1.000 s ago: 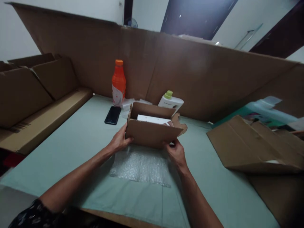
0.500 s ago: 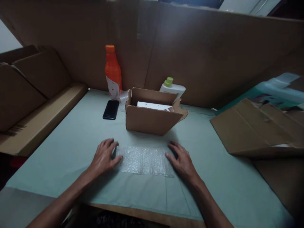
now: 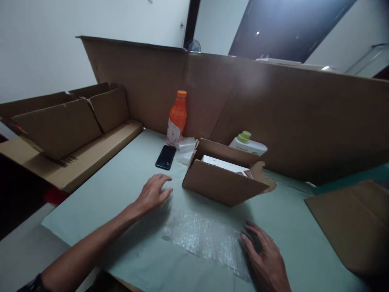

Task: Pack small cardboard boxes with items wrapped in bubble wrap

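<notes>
A clear sheet of bubble wrap (image 3: 206, 239) lies flat on the pale green cloth (image 3: 121, 178). My right hand (image 3: 266, 255) rests at its right end, fingers apart, with nothing gripped. Raised above the cloth, my left hand (image 3: 154, 192) is off the sheet's far left corner, thumb and fingers parted and empty. The black phone (image 3: 165, 157) lies just beyond it. Behind the bubble wrap stands an open cardboard box (image 3: 219, 182) with a white box (image 3: 225, 164) inside it.
An orange bottle (image 3: 177, 117) and a white bottle with a green cap (image 3: 248, 145) stand at the back before a tall cardboard wall (image 3: 273, 105). Crumpled clear plastic (image 3: 186, 149) lies beside the phone. Cardboard boxes flank the table, one left (image 3: 60, 125), one right (image 3: 355, 223).
My left hand has lifted away from the bubble wrap toward the phone. My right hand stays at the sheet's right end. The camera view has turned left and up.
</notes>
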A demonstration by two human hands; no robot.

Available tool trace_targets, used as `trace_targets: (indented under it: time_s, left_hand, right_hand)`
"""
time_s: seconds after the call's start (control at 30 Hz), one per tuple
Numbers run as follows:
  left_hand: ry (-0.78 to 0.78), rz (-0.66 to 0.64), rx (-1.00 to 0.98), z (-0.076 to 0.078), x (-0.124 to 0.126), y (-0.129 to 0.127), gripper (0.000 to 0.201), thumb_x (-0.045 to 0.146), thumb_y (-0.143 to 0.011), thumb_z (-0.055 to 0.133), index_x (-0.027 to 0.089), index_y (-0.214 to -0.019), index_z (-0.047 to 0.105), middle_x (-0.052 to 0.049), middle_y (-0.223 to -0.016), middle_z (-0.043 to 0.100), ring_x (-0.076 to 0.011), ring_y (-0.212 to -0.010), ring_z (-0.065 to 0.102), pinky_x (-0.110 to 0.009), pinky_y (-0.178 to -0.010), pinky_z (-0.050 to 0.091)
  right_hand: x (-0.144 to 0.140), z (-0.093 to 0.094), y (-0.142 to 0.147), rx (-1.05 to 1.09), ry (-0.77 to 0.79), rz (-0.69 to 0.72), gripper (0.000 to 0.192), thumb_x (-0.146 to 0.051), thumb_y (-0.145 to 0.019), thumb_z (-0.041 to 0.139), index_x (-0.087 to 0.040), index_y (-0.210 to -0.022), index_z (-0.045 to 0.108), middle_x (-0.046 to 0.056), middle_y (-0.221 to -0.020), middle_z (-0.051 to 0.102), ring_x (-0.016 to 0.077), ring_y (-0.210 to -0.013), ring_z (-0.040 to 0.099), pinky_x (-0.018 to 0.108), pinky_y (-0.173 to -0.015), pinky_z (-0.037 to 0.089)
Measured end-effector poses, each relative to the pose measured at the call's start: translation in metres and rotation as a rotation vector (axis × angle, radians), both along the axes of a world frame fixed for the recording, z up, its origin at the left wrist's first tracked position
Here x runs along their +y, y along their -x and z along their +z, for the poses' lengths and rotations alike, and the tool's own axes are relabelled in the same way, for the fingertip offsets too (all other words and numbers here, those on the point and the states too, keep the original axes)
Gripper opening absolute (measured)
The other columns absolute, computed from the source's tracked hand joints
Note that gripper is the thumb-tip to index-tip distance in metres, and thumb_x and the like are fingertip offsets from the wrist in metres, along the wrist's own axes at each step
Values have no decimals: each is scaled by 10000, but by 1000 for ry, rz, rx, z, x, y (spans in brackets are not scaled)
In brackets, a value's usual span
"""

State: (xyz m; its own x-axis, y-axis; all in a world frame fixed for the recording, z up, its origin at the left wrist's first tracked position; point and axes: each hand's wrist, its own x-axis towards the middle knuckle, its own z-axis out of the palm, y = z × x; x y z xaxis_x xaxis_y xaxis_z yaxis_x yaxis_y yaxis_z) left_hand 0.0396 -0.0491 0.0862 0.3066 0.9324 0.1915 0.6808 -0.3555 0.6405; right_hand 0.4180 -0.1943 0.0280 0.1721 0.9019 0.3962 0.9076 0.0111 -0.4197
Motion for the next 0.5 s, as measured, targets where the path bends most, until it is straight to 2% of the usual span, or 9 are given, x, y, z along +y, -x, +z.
trace_targets:
  time_s: [0.07,0.13,0.23,0.3,0.4,0.5]
  left_hand:
    - [47,58,-8,12,46,-7,211,228,-910,578,213,-1091,686,-81,-1075,733,-221,-960,685,-386,-920,533]
    - [101,127,-9,21,96,-21,164,243,-945,583,195,-1060,689,-76,-1058,728,-210,-976,683,-388,-923,532]
    - [202,215,-5,25,162,-49,250,351,-944,642,163,-1108,657,-73,-1126,684,-215,-1017,668,-420,-895,557]
    - [248,244,-21,26,191,-66,294,371,-941,650,163,-1148,639,-73,-1147,667,-214,-1006,667,-411,-863,572]
    - [211,250,-82,27,205,-80,262,359,-941,649,154,-1105,648,-61,-1094,676,-200,-956,671,-394,-834,575]
    - [30,254,-172,37,177,-68,118,254,-916,640,138,-906,663,-50,-1000,685,-197,-963,651,-400,-909,533]
  right_hand:
    - [5,-6,0,-15,12,35,356,-523,-880,535,-238,-959,733,115,-1152,743,334,-1048,696,520,-893,543]
    - [10,-14,2,-47,14,31,358,-524,-880,525,-245,-933,742,115,-1146,747,347,-1026,703,536,-856,552]
    - [12,-24,2,-95,1,2,362,-521,-884,513,-252,-941,748,120,-1157,746,367,-1023,702,558,-829,549]
    - [10,-29,-1,-97,0,4,356,-521,-886,521,-253,-946,748,121,-1160,746,364,-1026,702,555,-836,547]
    - [8,-32,-5,-86,14,-5,371,-546,-882,524,-259,-938,753,115,-1162,748,359,-1028,703,542,-833,548]
    - [9,-33,-5,-62,19,-26,401,-565,-883,509,-251,-929,754,115,-1159,749,355,-1035,699,536,-841,543]
